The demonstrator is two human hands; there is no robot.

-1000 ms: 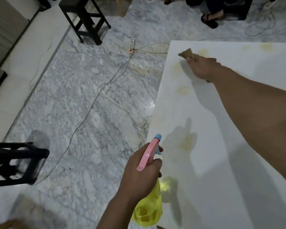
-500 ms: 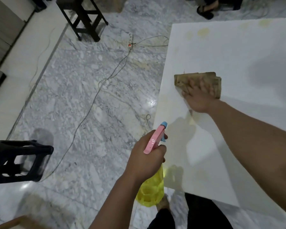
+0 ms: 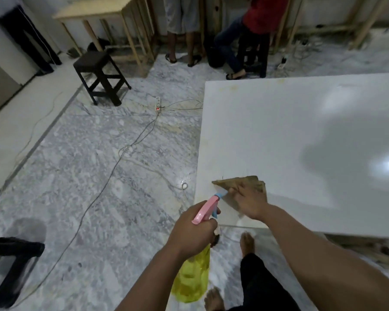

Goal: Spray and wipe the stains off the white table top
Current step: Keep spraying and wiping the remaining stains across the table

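Your tabletop (image 3: 290,135) is a glossy white slab with bright light reflections toward its right side and a broad grey shadow across the middle. Faint yellowish stains (image 3: 230,88) show along its far edge near the far-left corner; the rest of the surface looks clean, though the glare makes pale marks hard to judge.

Your right hand (image 3: 249,202) presses flat on a brown cloth (image 3: 245,182) near the near-left corner of the tabletop, fingers spread over it. The cloth is folded to a point aimed at the left edge; your hand covers its near part, so its full shape is hidden.

Your left hand (image 3: 192,231) grips a spray bottle (image 3: 194,277) off the tabletop, just beside that near-left corner and above the floor. The bottle has a translucent yellow body, a pink trigger head and a blue nozzle pointing toward the cloth. Your fingers wrap the neck, hiding it, and whether the trigger is squeezed cannot be told.

The tabletop's right side is cut off by the frame. Your feet show below, blurred. Beyond the far edge two people are visible only from the waist down.
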